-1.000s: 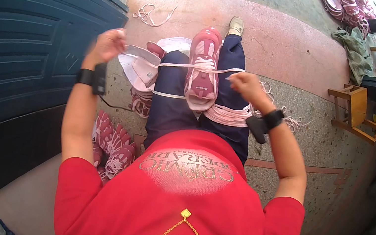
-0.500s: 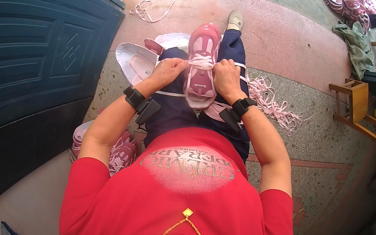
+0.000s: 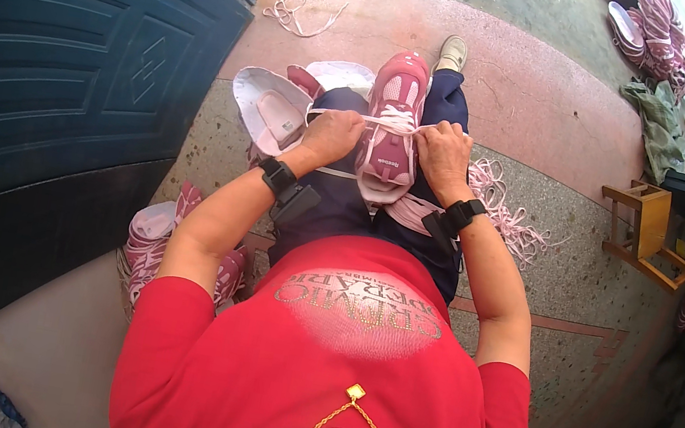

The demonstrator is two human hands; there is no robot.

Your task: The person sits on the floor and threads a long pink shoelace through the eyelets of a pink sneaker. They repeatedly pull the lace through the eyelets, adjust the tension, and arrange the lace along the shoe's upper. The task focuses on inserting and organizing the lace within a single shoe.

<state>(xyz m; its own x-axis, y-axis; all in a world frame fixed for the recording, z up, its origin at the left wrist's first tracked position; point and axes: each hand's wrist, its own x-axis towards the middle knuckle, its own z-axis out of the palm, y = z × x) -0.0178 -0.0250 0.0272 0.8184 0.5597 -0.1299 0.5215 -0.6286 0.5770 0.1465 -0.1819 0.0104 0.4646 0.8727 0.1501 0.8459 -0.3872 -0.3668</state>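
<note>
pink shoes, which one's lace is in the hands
The shoe between the person's legs, toe pointing away: left hand and right hand grip its lace; neither holds the other shoes.

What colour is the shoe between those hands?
The shoe is deep and pale pink; head view.

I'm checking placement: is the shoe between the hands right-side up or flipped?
Right-side up: from above, the shoe shows its laces.

A pink shoe (image 3: pixel 384 165) is rested on a navy-trousered lap (image 3: pixel 331 214) above a speckled floor (image 3: pixel 554 288) crossed by a pink band (image 3: pixel 547 94). On the floor, a loose pale lace (image 3: pixel 285 14) and tangled pink laces (image 3: pixel 503 213) are strewn, with a wooden stool (image 3: pixel 650 230) set nearby.
</note>
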